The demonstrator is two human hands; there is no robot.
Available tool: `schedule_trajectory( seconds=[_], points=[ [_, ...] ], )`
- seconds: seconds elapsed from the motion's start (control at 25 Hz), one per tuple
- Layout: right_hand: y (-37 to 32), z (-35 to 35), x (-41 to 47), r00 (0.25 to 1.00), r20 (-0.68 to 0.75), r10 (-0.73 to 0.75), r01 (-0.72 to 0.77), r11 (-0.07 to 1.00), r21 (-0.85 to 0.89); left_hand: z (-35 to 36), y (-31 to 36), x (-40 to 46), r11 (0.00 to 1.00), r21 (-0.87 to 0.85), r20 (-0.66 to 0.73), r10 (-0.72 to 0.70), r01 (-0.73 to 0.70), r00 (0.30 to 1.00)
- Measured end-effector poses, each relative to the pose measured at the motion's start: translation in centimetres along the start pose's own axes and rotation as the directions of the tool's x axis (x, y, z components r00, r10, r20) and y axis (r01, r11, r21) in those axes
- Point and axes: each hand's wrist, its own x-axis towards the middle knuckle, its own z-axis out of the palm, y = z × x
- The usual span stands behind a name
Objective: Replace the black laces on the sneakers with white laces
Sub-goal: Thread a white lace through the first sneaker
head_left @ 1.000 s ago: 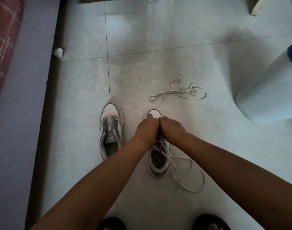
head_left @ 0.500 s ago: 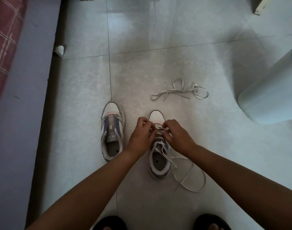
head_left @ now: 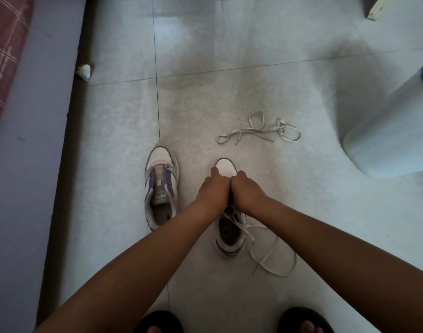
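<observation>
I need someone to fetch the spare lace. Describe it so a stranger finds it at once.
Start at the two sneakers on the tiled floor. Just beyond the toe of the right sneaker lies the loose white lace, tangled, touching neither shoe. The other lace is threaded into that sneaker.

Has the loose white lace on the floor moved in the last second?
No. The loose white lace lies in the same spot beyond the sneakers' toes.

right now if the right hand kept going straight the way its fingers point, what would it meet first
Likely the toe cap of the right sneaker, directly beyond the right hand; past it lies the loose lace.
</observation>
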Motion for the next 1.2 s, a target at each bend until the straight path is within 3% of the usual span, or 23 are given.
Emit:
schedule_trajectory(
  seconds=[0.12,0.24,0.36,0.48,0.6,0.68,0.88,0.92,1.0,1.08,1.2],
  points=[
    [1.3,0.7,-0.6,0.997,-0.052,-0.065,0.064,0.998,-0.028,0.7,-1.6,-0.9,0.989,-0.135,-0.07,0.047,-0.056,0.996],
    [3.5,1.6,-2.2,0.972,-0.163,-0.167,0.199,0.958,0.205,1.8,-3.3,-2.2,0.92,-0.39,-0.172,-0.022,-0.048,0.985],
    [4.0,2.1,-2.6,0.97,-0.22,-0.105,0.179,0.918,0.353,2.7,-3.5,-2.6,0.849,-0.528,-0.216,-0.131,-0.003,0.968],
    [3.3,1.9,-1.7,0.988,-0.151,0.023,0.054,0.873,0.484,2.1,-3.5,-1.6,0.811,-0.582,-0.138,-0.178,0.066,0.974],
    [3.1,1.5,-0.7,0.997,-0.063,0.044,-0.012,0.904,0.428,1.5,-3.6,-0.4,0.863,-0.488,0.019,-0.143,0.134,0.99],
    [3.2,1.4,-0.3,0.996,-0.052,0.072,-0.043,0.903,0.428,1.6,-3.7,-0.3,0.864,-0.491,0.015,-0.123,0.114,0.992],
    [3.8,1.6,-0.9,0.987,-0.126,0.104,-0.026,0.861,0.508,2.3,-4.2,-1.7,0.592,-0.792,0.013,-0.225,0.147,0.974],
    [3.7,1.7,-1.3,0.984,-0.148,0.096,-0.005,0.854,0.52,2.3,-4.2,-1.9,0.614,-0.779,-0.009,-0.214,0.127,0.977],
    [3.3,1.9,-2.1,0.982,-0.187,0.037,0.068,0.849,0.524,2.1,-4.1,-2.0,0.751,-0.659,-0.141,-0.173,0.038,0.975],
    [2.9,2.1,-2.8,0.98,-0.199,-0.023,0.118,0.87,0.478,1.6,-3.9,-2.0,0.88,-0.469,-0.234,-0.04,-0.077,0.971],
    [2.1,2.0,-3.0,0.986,-0.168,0.01,0.062,0.908,0.414,0.9,-3.1,-1.9,0.969,-0.216,-0.067,0.105,-0.118,0.992]
  ],
)
